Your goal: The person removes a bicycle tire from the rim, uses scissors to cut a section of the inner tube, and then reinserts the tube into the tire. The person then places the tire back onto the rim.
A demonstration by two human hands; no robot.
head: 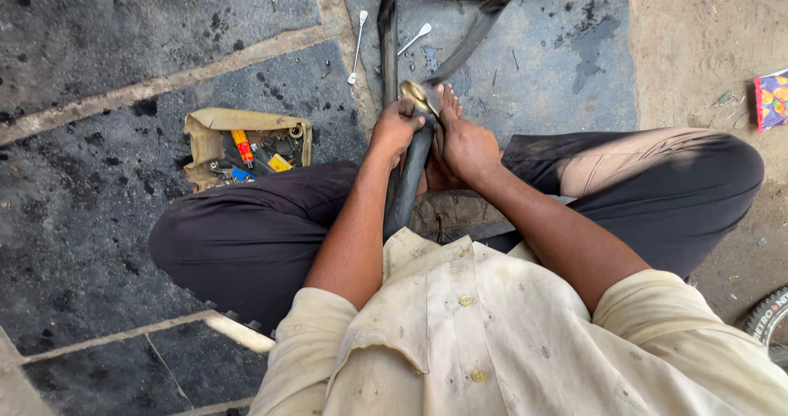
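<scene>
Here the stone floor [98, 219] carries everything; a person sits cross-legged on it. A black rubber inner tube [408, 178] runs from the lap up between both hands and splits into two strands toward the frame's top edge. Judged light, limp and stretchy, somewhat grippy rather than slick; it likely folds under its own weight, so a hold close to the worked spot seems best. Left hand [394, 130]: fingers closed around the tube. Right hand [464, 147]: closed on the tube too, pressing near a tan patch-like piece [419, 94] at the fold. An open tan tool pouch [246, 147] lies near the left knee. Two small white spoon-shaped tools [358, 48] lie beyond.
</scene>
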